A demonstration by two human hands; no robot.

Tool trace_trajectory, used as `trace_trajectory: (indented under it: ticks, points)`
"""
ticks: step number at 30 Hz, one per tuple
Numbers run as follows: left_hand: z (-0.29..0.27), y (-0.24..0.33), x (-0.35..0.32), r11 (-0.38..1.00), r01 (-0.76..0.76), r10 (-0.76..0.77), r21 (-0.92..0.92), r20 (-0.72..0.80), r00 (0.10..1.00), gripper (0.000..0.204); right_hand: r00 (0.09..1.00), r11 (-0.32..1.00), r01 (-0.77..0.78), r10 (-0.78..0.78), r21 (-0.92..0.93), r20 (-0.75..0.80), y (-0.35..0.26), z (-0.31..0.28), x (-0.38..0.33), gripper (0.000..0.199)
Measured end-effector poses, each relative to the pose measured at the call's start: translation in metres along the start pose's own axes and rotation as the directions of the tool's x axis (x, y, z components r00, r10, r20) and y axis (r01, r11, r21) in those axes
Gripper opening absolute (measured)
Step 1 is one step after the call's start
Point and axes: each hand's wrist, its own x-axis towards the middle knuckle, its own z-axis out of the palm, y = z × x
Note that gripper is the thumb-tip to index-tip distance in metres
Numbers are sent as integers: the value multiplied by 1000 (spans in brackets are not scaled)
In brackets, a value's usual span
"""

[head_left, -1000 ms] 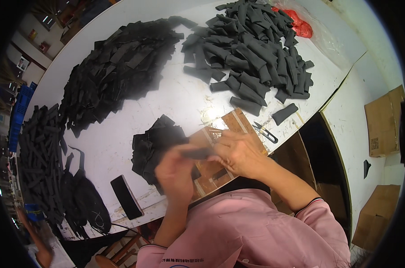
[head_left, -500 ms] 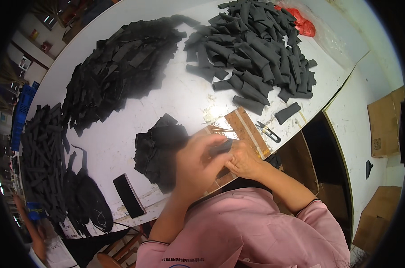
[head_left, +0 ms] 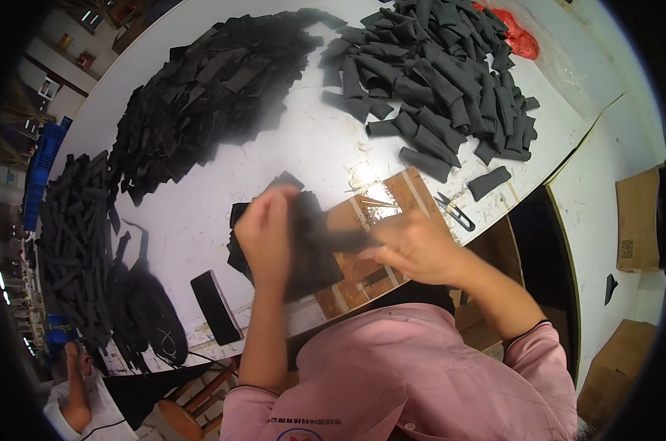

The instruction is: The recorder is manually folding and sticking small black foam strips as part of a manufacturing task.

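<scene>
My right hand (head_left: 415, 248) grips one end of a narrow black fabric strip (head_left: 342, 239) that points left over a wooden board (head_left: 395, 192). My left hand (head_left: 267, 237) is blurred and lies on a small stack of black fabric pieces (head_left: 312, 259) at the board's left edge. Its fingers curl down onto the stack, and whether they hold a piece is unclear. My pink sleeves come in from the lower edge.
Big heaps of black fabric pieces lie at the far left (head_left: 76, 242), back middle (head_left: 208, 95) and back right (head_left: 436, 73). Thread snips (head_left: 455, 212) lie right of the board, and a black flat block (head_left: 216, 306) sits near the front edge. A red bag (head_left: 515, 38) and cardboard boxes (head_left: 638, 220) are nearby.
My left hand has moved left from the board's middle onto the small black stack. My right hand has stayed over the board, and the strip now stretches out to its left.
</scene>
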Motion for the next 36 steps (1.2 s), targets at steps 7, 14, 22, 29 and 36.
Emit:
trace_trajectory:
  ticks: [7,14,22,29,36]
  points:
    - [-29,-85,65,624,-105,-140,774,243,960,21,837,714,-259,502,650,-218,21,-19,9,52]
    - [-40,-93,56,466,-403,95,788,408,908,6,826,516,-520,507,680,247,-7,36,-46,36]
    - [-57,-17,20,866,-252,151,432,254,955,2,888,757,-455,422,469,181,-25,61,-31,29]
    - [-59,3,-31,978,126,-64,-169,332,941,4,858,722,-381,509,577,-71,-41,82,-13,52]
    - [-51,-23,-56,991,127,-112,-34,288,951,4,882,780,-293,444,553,-158,-25,101,-17,41]
